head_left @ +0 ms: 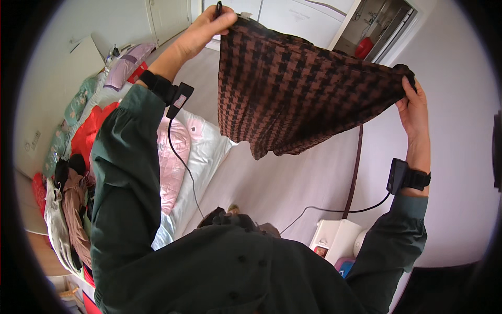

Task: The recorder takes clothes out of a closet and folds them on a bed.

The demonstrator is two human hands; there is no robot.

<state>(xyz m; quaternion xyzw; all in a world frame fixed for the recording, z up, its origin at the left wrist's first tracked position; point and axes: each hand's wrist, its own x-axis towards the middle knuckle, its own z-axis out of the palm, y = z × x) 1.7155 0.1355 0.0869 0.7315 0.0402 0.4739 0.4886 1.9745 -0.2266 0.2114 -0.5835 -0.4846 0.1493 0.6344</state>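
A brown-and-black houndstooth garment point(293, 94) hangs stretched out in the air in front of me, perhaps a skirt or shorts; the kind is not clear. Its upper left corner is pinched in my left hand point(212, 23), and a small black piece sticks up above the fingers. At the right, my right hand point(414, 102) grips the bunched other end, a little lower than the left. The cloth sags between both hands, and its uneven lower edge hangs over the floor. Both wrists wear black straps with a small cabled box.
The bed point(209, 146) on the left bears a pink quilt point(175, 162), pillows and red cloth. Several clothes point(68, 209) are heaped at its near left. A white cabinet point(334, 238) stands low at right. Beyond the garment are white wardrobe doors and an open doorway point(371, 31).
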